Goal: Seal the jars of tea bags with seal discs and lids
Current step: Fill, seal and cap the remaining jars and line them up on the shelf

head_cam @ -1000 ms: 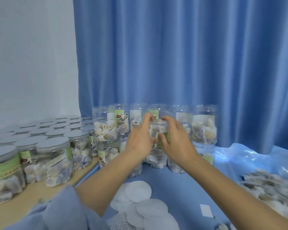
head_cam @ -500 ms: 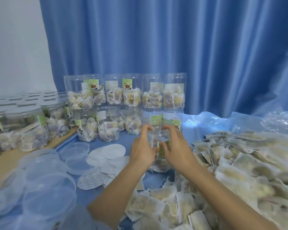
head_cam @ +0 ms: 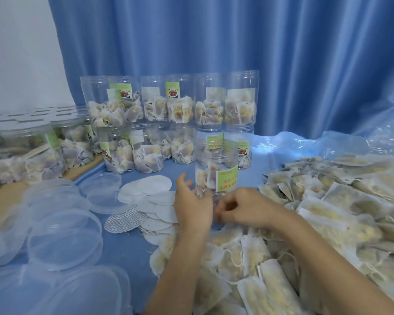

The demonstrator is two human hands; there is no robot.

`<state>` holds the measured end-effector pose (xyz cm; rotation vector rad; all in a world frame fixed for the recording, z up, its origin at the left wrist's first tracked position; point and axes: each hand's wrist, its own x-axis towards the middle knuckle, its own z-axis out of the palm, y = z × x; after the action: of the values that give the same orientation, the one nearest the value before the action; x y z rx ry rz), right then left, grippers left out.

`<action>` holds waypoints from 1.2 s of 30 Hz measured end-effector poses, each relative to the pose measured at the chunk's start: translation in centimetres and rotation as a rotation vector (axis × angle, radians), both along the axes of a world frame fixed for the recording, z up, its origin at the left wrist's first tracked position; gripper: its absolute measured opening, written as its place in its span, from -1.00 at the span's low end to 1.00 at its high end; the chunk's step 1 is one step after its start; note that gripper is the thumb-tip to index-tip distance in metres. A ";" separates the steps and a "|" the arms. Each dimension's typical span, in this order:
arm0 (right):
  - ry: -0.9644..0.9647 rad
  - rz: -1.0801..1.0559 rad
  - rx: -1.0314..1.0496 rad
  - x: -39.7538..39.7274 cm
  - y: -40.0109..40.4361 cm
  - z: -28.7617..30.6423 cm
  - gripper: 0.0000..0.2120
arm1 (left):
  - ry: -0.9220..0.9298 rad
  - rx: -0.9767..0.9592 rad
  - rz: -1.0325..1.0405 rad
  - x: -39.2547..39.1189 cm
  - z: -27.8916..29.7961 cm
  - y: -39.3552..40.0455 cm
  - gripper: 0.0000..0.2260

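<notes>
My forearms reach in over a heap of tea bags [head_cam: 248, 264] that lies under my wrists and spreads away to the right of my hands. My left hand [head_cam: 192, 206] is raised with its fingers loosely spread and a little curled, at the near left side of an open jar [head_cam: 216, 169]; motion blur keeps me from telling whether the fingertips touch the plastic or just miss it. My right hand [head_cam: 241, 208] sits just beside the left, knuckles up and fingers curled inward at the foot of the jar; whether they pinch anything I cannot tell, since the fingertips are blurred. The jar stands upright just beyond both hands, without a lid, holding a few tea bags and wearing a green label facing me. Left of my left hand a loose pile of white seal discs [head_cam: 146, 189] lies on the blue cloth [head_cam: 132, 246], one disc [head_cam: 125, 219] turned over to show a grey printed side. Further left of that are clear lids [head_cam: 64, 237], overlapping one another. Beyond the jar, two stacked rows of filled, uncapped jars [head_cam: 175, 105] stand against the blue curtain [head_cam: 237, 37], and far to the left, capped jars [head_cam: 39, 151] crowd a wooden surface.
</notes>
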<state>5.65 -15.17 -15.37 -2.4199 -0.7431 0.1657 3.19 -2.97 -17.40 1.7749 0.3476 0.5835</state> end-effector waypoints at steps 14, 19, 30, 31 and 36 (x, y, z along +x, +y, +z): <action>-0.318 -0.147 0.443 -0.4 1.0 2.7 -0.73 | -0.025 -0.239 0.076 0.2 1.8 3.6 -0.79; -0.656 -0.425 0.859 1.6 2.9 6.0 -0.81 | -0.020 -0.291 0.082 0.2 2.1 3.8 -0.76; -0.937 -0.078 0.207 0.9 7.1 3.0 -0.90 | 0.055 -0.244 0.310 -0.4 2.1 5.0 -0.71; -0.840 0.003 0.084 0.8 8.0 2.7 -0.86 | 0.060 -0.246 0.345 -0.5 2.1 5.1 -0.68; -0.460 0.140 -0.285 1.4 11.8 0.3 -0.75 | 0.052 -0.297 0.471 -0.9 2.1 5.5 -0.61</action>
<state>7.01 -3.37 -15.02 -2.7107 -1.1615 -0.2583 2.27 2.54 -15.29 1.4250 0.8574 0.7720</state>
